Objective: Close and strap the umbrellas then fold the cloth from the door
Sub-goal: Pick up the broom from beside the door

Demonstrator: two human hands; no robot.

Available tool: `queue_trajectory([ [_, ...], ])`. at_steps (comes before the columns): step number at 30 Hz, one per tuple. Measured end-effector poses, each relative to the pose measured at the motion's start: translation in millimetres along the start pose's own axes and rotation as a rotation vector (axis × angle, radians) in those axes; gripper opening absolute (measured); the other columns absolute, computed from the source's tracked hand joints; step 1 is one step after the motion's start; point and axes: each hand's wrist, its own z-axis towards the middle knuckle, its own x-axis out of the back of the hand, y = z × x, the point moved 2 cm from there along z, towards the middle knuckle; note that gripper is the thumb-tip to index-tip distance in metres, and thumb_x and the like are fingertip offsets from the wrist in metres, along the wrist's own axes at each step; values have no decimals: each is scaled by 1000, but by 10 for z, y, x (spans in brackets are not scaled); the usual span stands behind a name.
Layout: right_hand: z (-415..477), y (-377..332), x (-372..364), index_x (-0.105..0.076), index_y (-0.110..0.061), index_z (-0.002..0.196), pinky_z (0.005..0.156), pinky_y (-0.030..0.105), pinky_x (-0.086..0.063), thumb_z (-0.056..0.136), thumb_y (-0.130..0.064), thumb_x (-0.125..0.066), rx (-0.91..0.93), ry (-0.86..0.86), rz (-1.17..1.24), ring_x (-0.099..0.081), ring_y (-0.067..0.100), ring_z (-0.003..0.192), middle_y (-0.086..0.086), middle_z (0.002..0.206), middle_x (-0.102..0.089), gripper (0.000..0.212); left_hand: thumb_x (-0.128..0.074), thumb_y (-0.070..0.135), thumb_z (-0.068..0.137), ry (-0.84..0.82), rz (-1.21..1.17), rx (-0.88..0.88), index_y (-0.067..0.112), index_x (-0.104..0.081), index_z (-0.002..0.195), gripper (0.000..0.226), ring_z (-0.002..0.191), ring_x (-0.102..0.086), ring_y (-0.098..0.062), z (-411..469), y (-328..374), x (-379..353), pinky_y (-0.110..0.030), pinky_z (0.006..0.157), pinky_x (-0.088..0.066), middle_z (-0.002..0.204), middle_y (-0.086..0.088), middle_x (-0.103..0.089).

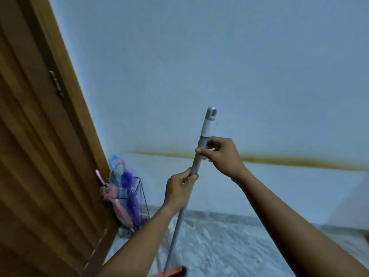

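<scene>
A grey pole (196, 161) is held slanting, top tilted right. It is gripped low by the curled fingers of the left hand (180, 188) and pinched higher between thumb and fingertips of the right hand (221, 154). Its orange head (173, 271) is cut off by the lower edge. The umbrellas (121, 194) are seen well apart from both hands, down and to the left. They are stood near upright, handles up, in a wire stand (143, 198) on the floor (229, 246) just beside the door (40, 156). The left hand is judged the nearer, though neither is free. The umbrellas appear furled, but straps cannot be made out. No cloth is in view, and the door's upper part is cut off.
</scene>
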Motion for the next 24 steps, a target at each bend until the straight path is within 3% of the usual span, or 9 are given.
queue_trajectory([
  [3, 55, 320, 706, -77, -10, 88, 62, 24, -53, 82, -22, -81, -27, 11, -1, -72, 15, 77, 4, 85, -77, 14, -63, 50, 88, -98, -32, -3, 49, -74, 94, 13, 68, -50, -9, 296, 107, -693, -32, 63, -43, 83, -9, -73],
  [8, 218, 805, 1677, -77, -3, 93, 70, 28, -56, 82, -14, -81, -140, -56, 105, -66, 16, 72, 13, 82, -74, 16, -69, 23, 94, -228, -101, 19, 25, -78, 110, 18, 96, -66, -2, 713, 284, -1649, -24, 83, -56, 108, 11, -76],
  [10, 355, 915, 1889, -78, -2, 98, 68, 23, -55, 82, -11, -80, -156, -94, 135, -64, 13, 73, 9, 82, -73, 18, -70, 19, 93, -247, -119, 33, 23, -79, 106, 16, 107, -68, -7, 867, 356, -1847, -31, 96, -56, 109, 12, -76],
  [13, 602, 1033, 2108, -78, -3, 98, 66, 22, -55, 82, -12, -80, -137, -100, 124, -64, 10, 70, 7, 81, -73, 19, -69, 20, 94, -272, -90, 17, 32, -78, 97, 15, 104, -66, -8, 1114, 426, -2039, -40, 99, -52, 109, 1, -77],
  [16, 868, 1173, 2256, -79, -5, 93, 63, 23, -53, 81, -12, -81, -105, -67, 102, -61, 8, 65, 2, 76, -72, 14, -69, 24, 93, -291, -76, 14, 21, -80, 93, 12, 95, -61, -5, 1398, 428, -2196, -42, 97, -52, 97, 2, -74],
  [20, 1211, 1402, 2421, -79, -7, 93, 61, 22, -52, 81, -14, -81, -103, -12, 58, -61, 9, 65, 5, 79, -75, 13, -65, 23, 96, -315, -45, -10, 10, -77, 95, 17, 82, -54, 3, 1798, 387, -2418, -26, 77, -45, 84, 13, -64],
  [24, 1577, 1671, 2585, -80, -11, 88, 62, 21, -52, 81, -21, -82, -156, -3, -11, -65, 12, 67, 9, 82, -76, 13, -61, 14, 99, -375, -5, -9, 8, -74, 93, 15, 67, -47, 13, 2247, 274, -2627, -11, 66, -38, 68, 30, -56],
])
